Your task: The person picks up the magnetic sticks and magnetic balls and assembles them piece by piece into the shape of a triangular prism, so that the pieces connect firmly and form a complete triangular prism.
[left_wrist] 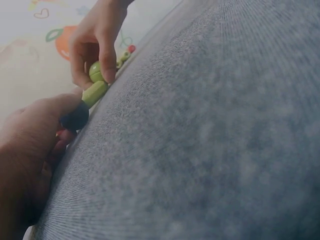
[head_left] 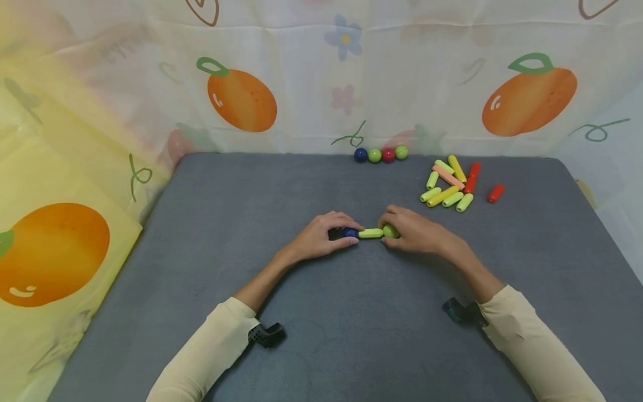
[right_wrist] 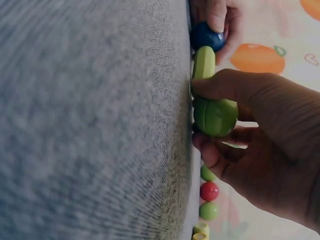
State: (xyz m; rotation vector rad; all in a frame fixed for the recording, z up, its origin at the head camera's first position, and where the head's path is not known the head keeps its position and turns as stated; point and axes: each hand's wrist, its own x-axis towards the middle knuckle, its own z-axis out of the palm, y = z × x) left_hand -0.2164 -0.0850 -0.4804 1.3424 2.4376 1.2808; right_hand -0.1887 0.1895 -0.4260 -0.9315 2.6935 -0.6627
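Observation:
Midway across the table a yellow-green rod [head_left: 370,233] lies between a dark blue ball [head_left: 350,232] and a green ball [head_left: 389,230], all in one line. My left hand [head_left: 326,234] pinches the blue ball between thumb and fingers. With thumb and fingers my right hand [head_left: 414,230] grips the green ball, which has a groove round it in the right wrist view. Both balls meet the rod's ends; whether the rod sits inside them cannot be made out.
Along the back edge stand another blue ball [head_left: 360,155], a red ball [head_left: 388,155] and two green ones. A loose pile of yellow, green, pink and red rods [head_left: 442,195] lies at the back right, with a short red rod [head_left: 495,194] beside it. A patterned cloth [head_left: 301,84] hangs behind.

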